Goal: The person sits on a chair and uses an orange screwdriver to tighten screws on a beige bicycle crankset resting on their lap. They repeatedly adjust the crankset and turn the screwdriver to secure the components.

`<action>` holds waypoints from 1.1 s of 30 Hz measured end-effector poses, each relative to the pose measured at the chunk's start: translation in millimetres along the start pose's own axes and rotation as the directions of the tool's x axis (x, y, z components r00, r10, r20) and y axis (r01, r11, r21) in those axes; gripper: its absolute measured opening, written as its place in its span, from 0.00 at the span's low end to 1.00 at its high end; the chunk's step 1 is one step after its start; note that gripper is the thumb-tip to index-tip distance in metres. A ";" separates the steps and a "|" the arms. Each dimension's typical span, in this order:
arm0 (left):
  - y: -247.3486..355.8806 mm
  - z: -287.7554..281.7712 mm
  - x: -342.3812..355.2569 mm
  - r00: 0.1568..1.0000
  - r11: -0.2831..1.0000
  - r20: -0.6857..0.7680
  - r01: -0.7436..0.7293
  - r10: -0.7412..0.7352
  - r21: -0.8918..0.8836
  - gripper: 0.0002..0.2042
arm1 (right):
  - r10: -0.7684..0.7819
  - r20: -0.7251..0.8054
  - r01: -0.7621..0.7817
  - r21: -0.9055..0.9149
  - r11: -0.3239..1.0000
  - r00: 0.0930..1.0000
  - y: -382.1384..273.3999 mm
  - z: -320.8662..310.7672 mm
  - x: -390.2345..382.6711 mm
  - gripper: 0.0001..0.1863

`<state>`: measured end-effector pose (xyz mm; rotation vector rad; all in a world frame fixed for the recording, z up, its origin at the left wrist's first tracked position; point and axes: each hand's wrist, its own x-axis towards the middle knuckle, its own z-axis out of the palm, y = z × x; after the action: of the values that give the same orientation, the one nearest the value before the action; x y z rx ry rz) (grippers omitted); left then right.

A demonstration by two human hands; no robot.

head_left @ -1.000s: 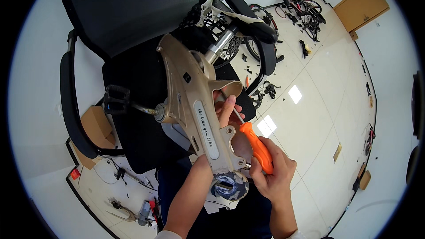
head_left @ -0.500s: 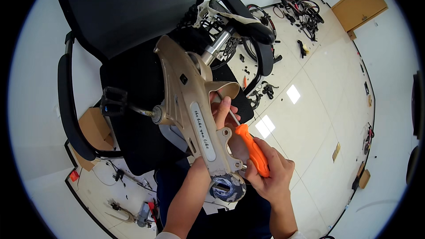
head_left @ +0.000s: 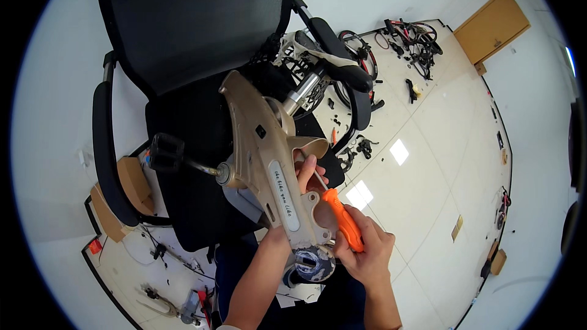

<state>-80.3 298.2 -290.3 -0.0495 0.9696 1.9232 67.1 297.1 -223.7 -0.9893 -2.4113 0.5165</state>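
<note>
A tan bicycle frame (head_left: 260, 153) lies tilted across the black office chair and reaches toward my lap. It bears a pale printed strip, a black pedal (head_left: 166, 152) on its left side, and a black saddle (head_left: 348, 75) on a silver post. My right hand (head_left: 367, 247) is wrapped round the orange handle of a screwdriver (head_left: 344, 223). The metal shaft points up and left into the flared opening of the frame. My left hand (head_left: 308, 174) reaches behind the frame, its thumb and fingers closed about the shaft near that opening. The screwdriver's tip is hidden.
The office chair (head_left: 183, 205) has armrests on both sides of the frame. Bicycle parts (head_left: 422, 49) lie by the far wall, and small black parts (head_left: 365, 146) on the tiled floor. A cardboard box (head_left: 131, 186) stands at left, near more parts and cables.
The whole view has shifted, so the chair and frame appear lower in the picture. Both hands keep the same hold, and the screwdriver stays in the frame's opening.
</note>
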 end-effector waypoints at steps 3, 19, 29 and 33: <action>1.7 0.0 -0.5 1.000 1.000 0.012 0.002 -0.002 -0.005 0.12 | -0.011 0.002 0.011 -0.009 1.000 1.000 0.0 1.4 -0.3 0.22; 4.6 3.1 -1.0 0.999 1.000 -0.038 0.026 -0.027 -0.008 0.12 | 0.053 0.066 -0.056 0.038 0.998 0.996 -11.7 -7.3 7.6 0.20; 18.8 -5.4 -0.4 0.982 0.983 -0.037 0.186 -0.185 0.015 0.10 | -0.185 0.190 0.217 -0.168 0.961 0.964 -4.9 -23.4 21.8 0.30; 10.0 -11.8 6.4 0.984 0.980 0.089 0.166 -0.157 -0.107 0.06 | 0.023 0.083 -0.023 0.000 1.000 0.996 -12.4 -28.4 12.8 0.27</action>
<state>-95.6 292.9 -295.0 -0.1127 0.7778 1.8150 68.2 302.6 -190.6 -1.0148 -2.4753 0.5776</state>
